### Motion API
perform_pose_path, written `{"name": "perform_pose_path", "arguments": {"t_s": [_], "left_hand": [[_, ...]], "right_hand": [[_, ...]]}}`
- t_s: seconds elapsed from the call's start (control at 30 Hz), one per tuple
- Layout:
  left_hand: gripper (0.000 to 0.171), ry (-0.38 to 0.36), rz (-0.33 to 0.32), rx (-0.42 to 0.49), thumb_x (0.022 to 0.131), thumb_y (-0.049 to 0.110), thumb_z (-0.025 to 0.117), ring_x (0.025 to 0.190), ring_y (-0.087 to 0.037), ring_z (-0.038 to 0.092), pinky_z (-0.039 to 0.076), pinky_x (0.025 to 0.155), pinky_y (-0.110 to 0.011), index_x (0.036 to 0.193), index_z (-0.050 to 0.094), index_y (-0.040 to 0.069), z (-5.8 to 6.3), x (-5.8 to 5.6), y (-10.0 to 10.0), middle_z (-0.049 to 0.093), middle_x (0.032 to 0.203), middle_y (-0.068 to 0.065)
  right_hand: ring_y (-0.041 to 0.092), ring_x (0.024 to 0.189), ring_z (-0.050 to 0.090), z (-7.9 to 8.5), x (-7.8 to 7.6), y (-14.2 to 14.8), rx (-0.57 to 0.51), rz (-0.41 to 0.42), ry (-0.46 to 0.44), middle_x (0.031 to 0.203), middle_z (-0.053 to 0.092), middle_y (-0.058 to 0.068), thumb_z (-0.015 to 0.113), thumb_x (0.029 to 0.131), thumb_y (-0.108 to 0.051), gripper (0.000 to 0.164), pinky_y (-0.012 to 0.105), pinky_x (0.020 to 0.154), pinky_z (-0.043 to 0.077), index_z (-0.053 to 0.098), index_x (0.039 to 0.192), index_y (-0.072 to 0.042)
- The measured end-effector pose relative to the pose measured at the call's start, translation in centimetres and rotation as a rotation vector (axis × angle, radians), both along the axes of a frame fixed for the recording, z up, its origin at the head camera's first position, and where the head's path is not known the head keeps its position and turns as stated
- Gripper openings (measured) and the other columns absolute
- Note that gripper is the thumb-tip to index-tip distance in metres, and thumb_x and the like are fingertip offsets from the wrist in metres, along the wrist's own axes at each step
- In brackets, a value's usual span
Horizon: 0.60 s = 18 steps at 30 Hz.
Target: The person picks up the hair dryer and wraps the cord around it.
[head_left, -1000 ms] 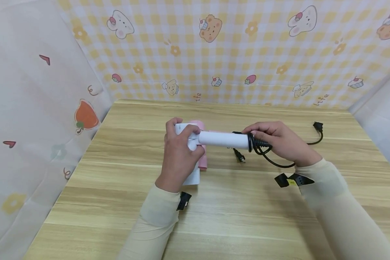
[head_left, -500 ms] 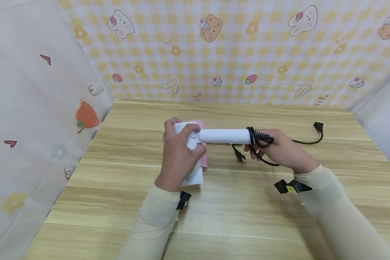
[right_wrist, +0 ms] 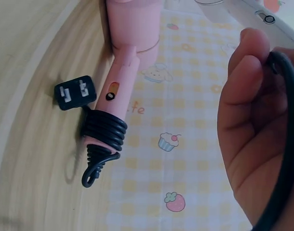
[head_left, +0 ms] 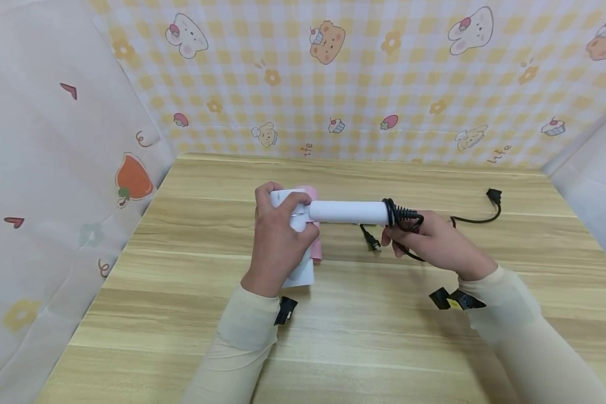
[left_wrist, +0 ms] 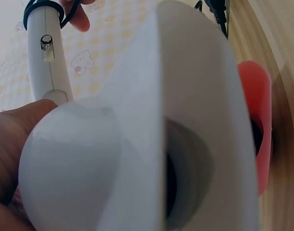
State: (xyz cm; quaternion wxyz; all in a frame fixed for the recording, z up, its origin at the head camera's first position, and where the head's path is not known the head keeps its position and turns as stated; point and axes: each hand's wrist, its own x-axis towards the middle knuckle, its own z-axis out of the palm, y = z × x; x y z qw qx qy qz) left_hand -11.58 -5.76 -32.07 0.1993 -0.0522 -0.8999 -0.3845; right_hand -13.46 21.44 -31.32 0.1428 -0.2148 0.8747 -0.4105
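In the head view my left hand (head_left: 278, 241) grips the body of a white hair dryer (head_left: 349, 212) above the table, its handle pointing right. A few turns of black cord (head_left: 391, 213) circle the handle's end. My right hand (head_left: 436, 241), just beyond that end, pinches the cord; the right wrist view shows the cord (right_wrist: 287, 144) running across the palm from between thumb and fingers. Behind the white dryer lies a pink hair dryer (right_wrist: 134, 30), mostly hidden in the head view. Its own cord (right_wrist: 104, 129) is wound tightly around its handle.
A black plug (head_left: 494, 196) lies at the table's right rear, its cord leading toward my right hand. Another plug (head_left: 371, 240) lies near the pink dryer's handle. A checked cloth (head_left: 303, 78) hangs behind the wooden table (head_left: 202, 213).
My right hand has gone from the far side of the handle's end to below and in front of it, carrying the cord around. The white dryer and left hand have hardly moved.
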Motion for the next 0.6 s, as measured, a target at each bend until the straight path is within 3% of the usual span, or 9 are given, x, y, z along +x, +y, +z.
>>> {"name": "perform_pose_path", "arguments": {"t_s": [0.1, 0.23, 0.37, 0.43, 0.5, 0.57, 0.6], "left_hand": [[0.036, 0.004, 0.005, 0.007, 0.067, 0.015, 0.074, 0.102, -0.032, 0.042, 0.045, 0.073, -0.039, 0.1, 0.064, 0.025, 0.0, 0.0, 0.0, 0.028, 0.127, -0.01], [0.036, 0.003, 0.019, 0.021, 0.068, 0.015, 0.075, 0.101, -0.033, 0.043, 0.046, 0.073, -0.039, 0.101, 0.064, 0.024, 0.0, 0.1, 0.0, 0.028, 0.128, -0.01], [0.035, -0.004, 0.034, 0.034, 0.068, 0.015, 0.074, 0.101, -0.033, 0.043, 0.045, 0.072, -0.038, 0.1, 0.064, 0.024, 0.0, 0.1, -0.1, 0.028, 0.128, -0.009], [0.036, -0.013, 0.043, 0.035, 0.068, 0.014, 0.074, 0.1, -0.034, 0.042, 0.045, 0.072, -0.039, 0.101, 0.064, 0.024, 0.0, 0.1, -0.1, 0.028, 0.128, -0.009], [0.036, -0.024, 0.054, 0.027, 0.068, 0.014, 0.074, 0.1, -0.034, 0.042, 0.046, 0.072, -0.039, 0.101, 0.064, 0.024, 0.1, 0.1, -0.2, 0.028, 0.129, -0.009], [0.037, -0.033, 0.062, 0.02, 0.067, 0.013, 0.074, 0.1, -0.035, 0.042, 0.046, 0.072, -0.04, 0.101, 0.064, 0.024, 0.1, 0.1, -0.2, 0.027, 0.128, -0.009], [0.037, -0.035, 0.063, 0.017, 0.067, 0.012, 0.073, 0.1, -0.035, 0.041, 0.046, 0.072, -0.04, 0.101, 0.064, 0.024, 0.1, 0.0, -0.2, 0.028, 0.128, -0.009]], "right_hand": [[0.018, 0.067, 0.058, -0.3, 0.2, 0.2, -0.031, 0.013, 0.004, 0.079, 0.064, 0.002, 0.052, 0.094, -0.029, 0.02, 0.028, 0.059, 0.045, 0.063, 0.091, -0.012], [0.016, 0.079, 0.061, -0.3, 0.5, 0.1, -0.045, 0.05, 0.051, 0.089, 0.064, 0.001, 0.055, 0.092, -0.027, 0.023, 0.029, 0.059, 0.049, 0.065, 0.076, -0.014], [0.007, 0.097, 0.06, -0.1, 1.0, 0.0, 0.033, 0.073, 0.159, 0.068, 0.059, -0.006, 0.056, 0.091, -0.032, 0.03, 0.025, 0.052, 0.04, 0.057, 0.064, -0.019], [0.004, 0.086, 0.061, 0.1, 1.4, -0.1, 0.073, 0.081, 0.225, 0.055, 0.05, -0.008, 0.057, 0.09, -0.032, 0.025, 0.024, 0.051, 0.037, 0.055, 0.068, -0.02], [0.001, 0.07, 0.058, 0.2, 1.7, -0.2, 0.099, 0.092, 0.303, 0.055, 0.047, -0.011, 0.058, 0.09, -0.028, 0.014, 0.023, 0.05, 0.037, 0.059, 0.078, -0.02], [0.0, 0.054, 0.046, 0.5, 2.1, -0.2, 0.12, 0.1, 0.375, 0.058, 0.045, -0.014, 0.06, 0.089, -0.023, 0.005, 0.022, 0.051, 0.038, 0.063, 0.091, -0.02], [0.0, 0.049, 0.04, 0.6, 2.2, -0.1, 0.13, 0.105, 0.409, 0.059, 0.045, -0.015, 0.061, 0.088, -0.021, 0.011, 0.021, 0.051, 0.038, 0.064, 0.098, -0.021]]}}
